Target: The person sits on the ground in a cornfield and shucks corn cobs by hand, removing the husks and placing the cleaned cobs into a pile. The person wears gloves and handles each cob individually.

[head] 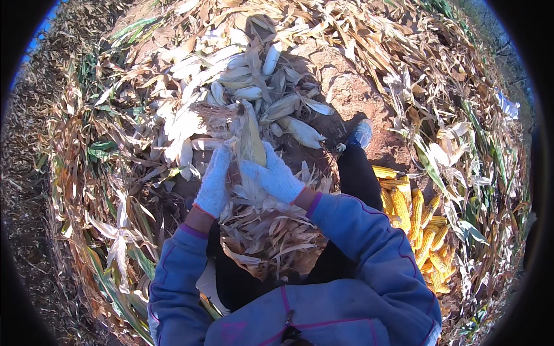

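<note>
Both my hands wear white knit gloves. An ear of corn in its pale husk (252, 140) stands tilted between them, its tip pointing away from me. My right hand (273, 173) grips the lower part of this ear, thumb across it. At its left side is my left hand (216, 177), fingers raised against loose husk; whether they pinch it cannot be made out. Just beyond lies a heap of unhusked corn ears (238, 80), partly in my shadow. Stripped husks (272, 235) are piled between my legs.
Husked yellow corn ears (417, 220) lie heaped on the ground to my right, beside my leg. My shoe (362, 133) rests near bare reddish soil (342, 78). Dry corn stalks and leaves (450, 108) cover the ground on both sides and beyond the heap.
</note>
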A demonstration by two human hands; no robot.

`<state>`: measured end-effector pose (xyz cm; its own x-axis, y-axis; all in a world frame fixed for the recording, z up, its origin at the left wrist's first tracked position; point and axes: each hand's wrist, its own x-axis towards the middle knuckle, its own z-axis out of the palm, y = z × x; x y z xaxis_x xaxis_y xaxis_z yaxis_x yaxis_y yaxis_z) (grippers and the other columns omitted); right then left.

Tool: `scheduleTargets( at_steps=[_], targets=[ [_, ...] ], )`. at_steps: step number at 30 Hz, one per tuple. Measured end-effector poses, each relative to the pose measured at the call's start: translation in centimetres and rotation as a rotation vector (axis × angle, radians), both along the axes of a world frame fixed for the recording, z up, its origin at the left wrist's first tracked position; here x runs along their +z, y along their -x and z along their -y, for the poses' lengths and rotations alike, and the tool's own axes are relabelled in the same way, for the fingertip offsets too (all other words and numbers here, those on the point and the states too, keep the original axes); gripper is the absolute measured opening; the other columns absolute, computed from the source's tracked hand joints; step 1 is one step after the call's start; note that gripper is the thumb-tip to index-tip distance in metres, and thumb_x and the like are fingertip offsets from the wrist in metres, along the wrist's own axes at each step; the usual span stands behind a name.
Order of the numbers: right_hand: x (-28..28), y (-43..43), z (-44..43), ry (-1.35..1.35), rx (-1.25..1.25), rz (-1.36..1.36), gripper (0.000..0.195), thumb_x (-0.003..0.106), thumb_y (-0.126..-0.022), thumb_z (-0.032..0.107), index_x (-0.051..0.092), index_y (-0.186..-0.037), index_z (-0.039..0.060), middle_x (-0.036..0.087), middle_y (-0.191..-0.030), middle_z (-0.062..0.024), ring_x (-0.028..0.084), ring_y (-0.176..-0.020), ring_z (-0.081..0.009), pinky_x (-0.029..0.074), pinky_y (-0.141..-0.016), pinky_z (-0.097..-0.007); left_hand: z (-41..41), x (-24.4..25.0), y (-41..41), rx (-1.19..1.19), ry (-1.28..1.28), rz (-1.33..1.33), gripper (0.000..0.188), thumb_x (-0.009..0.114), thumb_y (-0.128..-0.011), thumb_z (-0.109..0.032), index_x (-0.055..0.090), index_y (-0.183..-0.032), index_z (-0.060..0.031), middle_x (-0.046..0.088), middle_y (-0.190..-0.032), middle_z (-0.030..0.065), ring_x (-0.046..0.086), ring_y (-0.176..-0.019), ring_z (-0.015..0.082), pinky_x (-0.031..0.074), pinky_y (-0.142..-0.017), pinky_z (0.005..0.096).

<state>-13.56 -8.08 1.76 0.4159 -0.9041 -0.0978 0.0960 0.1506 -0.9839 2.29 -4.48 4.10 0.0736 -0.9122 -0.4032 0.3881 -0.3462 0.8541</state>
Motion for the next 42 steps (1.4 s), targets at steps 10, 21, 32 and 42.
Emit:
scheduleTargets(
  at_steps=[10,21,32,42],
  targets=[
    [-0.1,0.9,2.0,0.336,-0.206,-0.197,0.045,0.057,-0.095,0.034,0.056,-0.125,0.0011,0.062,-0.117,-0.02,0.061,-0.112,-0.032,0.046,-0.094,-0.038,1.2,-2.9,3.1,0.051,0.123,-0.021,0.042,0.057,-0.098,-0.032,0.051,-0.133,-0.0083,0.059,-0.118,0.0043,0.057,-0.104,0.0121,0.049,-0.087,0.0282],
    [0.1,2.1,5.3,0.113,0.03,-0.163,0.037,0.066,-0.09,0.025,0.062,-0.12,0.0021,0.068,-0.103,-0.0067,0.06,-0.093,-0.0104,0.048,-0.082,-0.0278,0.9,-4.0,2.2,-0.02,0.282,0.602,0.055,0.071,-0.086,-0.025,0.049,-0.132,-0.0051,0.063,-0.111,0.0086,0.06,-0.098,0.0141,0.05,-0.084,0.0302],
    [-0.7,2.8,5.7,0.327,0.085,-0.232,0.027,0.058,-0.09,0.026,0.065,-0.101,0.0018,0.064,-0.088,-0.0142,0.062,-0.081,-0.0258,0.047,-0.072,-0.0381,0.2,-1.2,2.3,-0.135,0.292,0.788,0.067,0.074,-0.083,-0.034,0.046,-0.136,-0.0039,0.06,-0.122,0.0154,0.06,-0.11,0.0226,0.047,-0.094,0.0344],
    [-2.2,3.4,6.0,0.335,0.112,-0.19,0.023,0.06,-0.09,0.021,0.069,-0.101,0.0031,0.069,-0.093,-0.01,0.064,-0.083,-0.0216,0.049,-0.074,-0.033,0.3,-1.0,1.9,-0.199,0.236,0.834,0.071,0.073,-0.083,-0.035,0.042,-0.14,-0.0045,0.062,-0.116,0.0156,0.061,-0.105,0.0196,0.049,-0.09,0.0326]
  ],
)
